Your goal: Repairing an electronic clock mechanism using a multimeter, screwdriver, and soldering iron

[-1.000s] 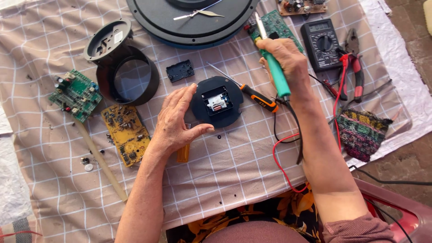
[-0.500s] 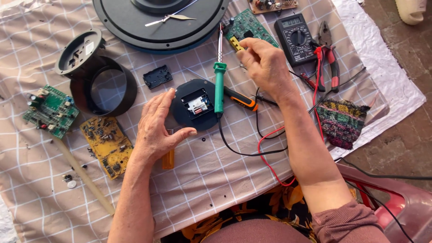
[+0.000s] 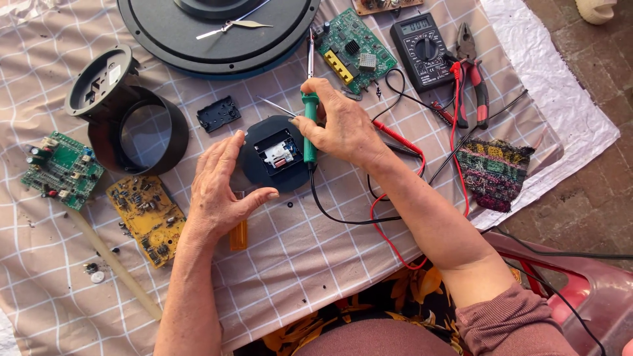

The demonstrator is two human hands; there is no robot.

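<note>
A round black clock mechanism (image 3: 273, 157) with a white part in its middle lies on the checked cloth. My left hand (image 3: 221, 188) cups its left edge, fingers spread, thumb under it. My right hand (image 3: 339, 125) grips a soldering iron with a green handle (image 3: 309, 128); the handle lies over the mechanism's right side and the metal tip (image 3: 310, 49) points away from me. A thin metal rod (image 3: 275, 106) also sticks out from under my right fingers. The iron's black cable (image 3: 343, 219) loops toward me.
A large black clock face (image 3: 217, 29) with hands lies at the top. Green circuit boards (image 3: 355, 49) (image 3: 62, 168), a yellow board (image 3: 146, 217), a black ring (image 3: 138, 135), a multimeter (image 3: 422, 49) with red leads, pliers (image 3: 473, 66), a knitted pouch (image 3: 494, 173) and a wooden stick (image 3: 112, 260) surround it.
My right hand has brought the soldering iron down from beside the multimeter to the mechanism's right side. My left hand has stayed on the mechanism's left edge.
</note>
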